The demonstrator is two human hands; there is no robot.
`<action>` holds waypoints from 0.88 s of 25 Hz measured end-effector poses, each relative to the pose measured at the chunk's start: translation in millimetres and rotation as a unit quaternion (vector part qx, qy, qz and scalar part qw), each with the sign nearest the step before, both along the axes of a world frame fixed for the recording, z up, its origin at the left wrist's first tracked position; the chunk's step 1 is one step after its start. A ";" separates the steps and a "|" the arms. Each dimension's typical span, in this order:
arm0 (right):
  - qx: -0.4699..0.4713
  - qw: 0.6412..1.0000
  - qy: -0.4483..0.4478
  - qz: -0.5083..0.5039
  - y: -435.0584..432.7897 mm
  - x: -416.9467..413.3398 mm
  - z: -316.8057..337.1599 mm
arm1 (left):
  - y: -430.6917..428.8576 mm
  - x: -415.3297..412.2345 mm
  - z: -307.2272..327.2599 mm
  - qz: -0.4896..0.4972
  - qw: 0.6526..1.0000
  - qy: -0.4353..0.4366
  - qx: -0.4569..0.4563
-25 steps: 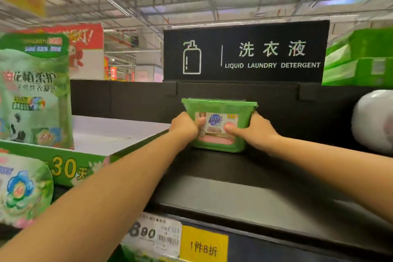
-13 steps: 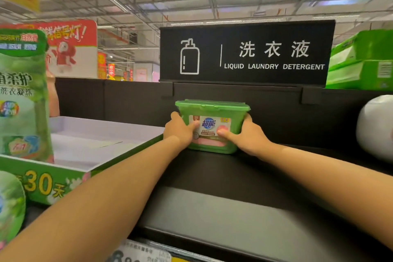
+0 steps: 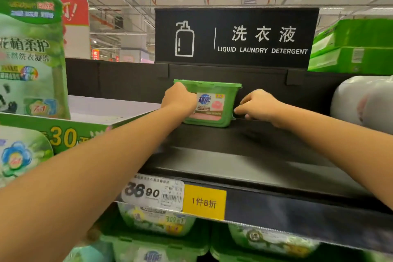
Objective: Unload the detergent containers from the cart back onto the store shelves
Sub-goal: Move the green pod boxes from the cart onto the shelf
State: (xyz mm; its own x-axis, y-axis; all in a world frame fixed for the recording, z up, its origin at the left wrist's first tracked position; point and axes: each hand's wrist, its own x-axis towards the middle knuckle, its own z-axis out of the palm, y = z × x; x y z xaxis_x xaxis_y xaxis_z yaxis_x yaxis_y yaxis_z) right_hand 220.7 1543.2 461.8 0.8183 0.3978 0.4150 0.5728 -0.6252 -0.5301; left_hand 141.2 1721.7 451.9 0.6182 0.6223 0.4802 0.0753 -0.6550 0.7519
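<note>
A green detergent box (image 3: 214, 102) with a pink and white label stands upright at the back of the black top shelf (image 3: 234, 155), under the "Liquid Laundry Detergent" sign (image 3: 236, 37). My left hand (image 3: 179, 100) covers the box's left end, with its fingers curled round that side. My right hand (image 3: 258, 105) is just right of the box, loosely curled and holding nothing. Its fingertips are near the box's lower right corner. The cart is out of view.
A green display tray (image 3: 63, 136) with a tall green detergent bag (image 3: 32, 59) borders the shelf on the left. A white wrapped pack (image 3: 365, 102) and green cartons (image 3: 355, 49) sit to the right. Price tags (image 3: 153, 193) line the shelf edge, above more green detergent boxes (image 3: 157, 223).
My right hand has come off the box's right side and moved slightly right. The box has stayed at the back of the shelf, and my left hand is still on it.
</note>
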 end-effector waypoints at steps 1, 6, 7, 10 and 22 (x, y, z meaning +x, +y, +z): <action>0.020 1.000 -0.022 0.008 -10.4 -15.5 2.1 | -6.9 -12.5 1.4 -0.031 0.999 -0.024 0.002; 0.122 0.974 -0.182 0.063 -70.9 -114.7 -3.6 | -44.1 -110.2 -6.7 -0.294 0.951 -0.048 -0.084; 0.140 0.965 -0.214 0.060 -84.5 -137.0 -8.3 | -47.9 -134.5 -12.0 -0.334 0.937 -0.059 -0.087; 0.223 0.952 -0.200 0.071 -121.6 -198.8 -35.1 | -52.2 -192.7 -41.1 -0.391 0.909 -0.108 -0.092; 0.337 0.931 0.075 -0.118 -209.7 -413.4 -315.3 | -142.8 -312.8 -292.0 -0.431 0.851 0.093 -0.286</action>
State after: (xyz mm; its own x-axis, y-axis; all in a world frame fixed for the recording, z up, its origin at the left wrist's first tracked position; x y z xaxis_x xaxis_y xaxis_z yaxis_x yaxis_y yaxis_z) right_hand -192.7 1333.5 146.5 0.9191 -0.1102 0.3782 0.3483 -0.2211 -0.9109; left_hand -171.6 1578.9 159.9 0.9955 -0.0007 0.0950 -0.0949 -0.0578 0.9938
